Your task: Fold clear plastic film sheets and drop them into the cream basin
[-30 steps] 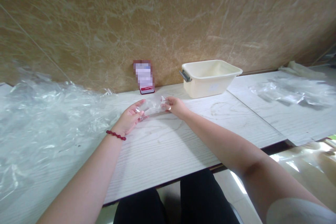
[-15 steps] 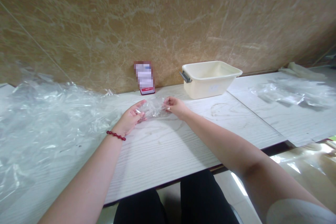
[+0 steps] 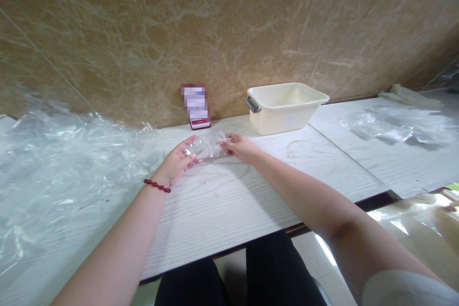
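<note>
A crinkled piece of clear plastic, which looks like a bag (image 3: 210, 147), is stretched between my two hands just above the white table (image 3: 229, 201). My left hand (image 3: 180, 158), with a dark red bead bracelet (image 3: 157, 185) at the wrist, pinches its left end between thumb and fingers. At the other end, my right hand (image 3: 241, 147) has its fingertips closed on the plastic. Whether anything lies inside the plastic cannot be made out.
A big heap of clear plastic bags (image 3: 68, 172) covers the table's left side. Against the marble wall leans a phone (image 3: 199, 122). A cream tub (image 3: 279, 117) with a grey handle stands right of it. More flat clear bags (image 3: 398, 124) lie at the far right.
My right hand's fingers have shifted slightly along the plastic, whose right end now looks more bunched. My left hand keeps its hold.
</note>
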Motion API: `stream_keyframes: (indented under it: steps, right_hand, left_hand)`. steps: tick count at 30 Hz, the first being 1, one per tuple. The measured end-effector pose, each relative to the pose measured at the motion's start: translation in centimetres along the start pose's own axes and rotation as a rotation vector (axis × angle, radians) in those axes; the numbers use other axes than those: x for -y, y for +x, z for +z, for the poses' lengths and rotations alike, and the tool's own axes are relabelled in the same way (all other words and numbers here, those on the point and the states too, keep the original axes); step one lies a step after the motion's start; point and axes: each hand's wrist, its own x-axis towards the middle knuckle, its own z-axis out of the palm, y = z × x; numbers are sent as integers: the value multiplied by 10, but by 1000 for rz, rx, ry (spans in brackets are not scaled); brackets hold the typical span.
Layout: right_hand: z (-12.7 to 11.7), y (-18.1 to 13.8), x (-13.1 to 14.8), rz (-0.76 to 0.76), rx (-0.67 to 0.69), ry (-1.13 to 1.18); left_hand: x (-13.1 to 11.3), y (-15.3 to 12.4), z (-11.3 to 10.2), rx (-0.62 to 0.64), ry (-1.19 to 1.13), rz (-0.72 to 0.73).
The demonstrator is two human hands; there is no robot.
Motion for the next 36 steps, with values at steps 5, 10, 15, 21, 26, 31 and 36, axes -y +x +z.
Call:
stream_keyframes:
  steps: [5, 10, 15, 21, 26, 31, 36]
  right_hand:
    - [-2, 3, -4, -80, -46, -117]
    - [-4, 8, -5, -161, -93, -213]
    - [-3, 1, 2, 0, -22, 48]
    - [1, -7, 4, 75, 148, 129]
    - [1, -5, 1, 65, 90, 147]
    - [6, -9, 1, 173, 197, 168]
    - [17, -15, 0, 177, 270, 180]
  left_hand:
    - [-3, -2, 0, 50, -58, -17]
    - [-4, -3, 1, 79, -52, -50]
    - [-5, -3, 6, 11, -90, 32]
    - [-6, -3, 13, -95, -92, 89]
    - [-2, -3, 18, -110, -66, 126]
    - [4, -4, 31, -145, -55, 195]
    - [10, -4, 36, -163, 34, 248]
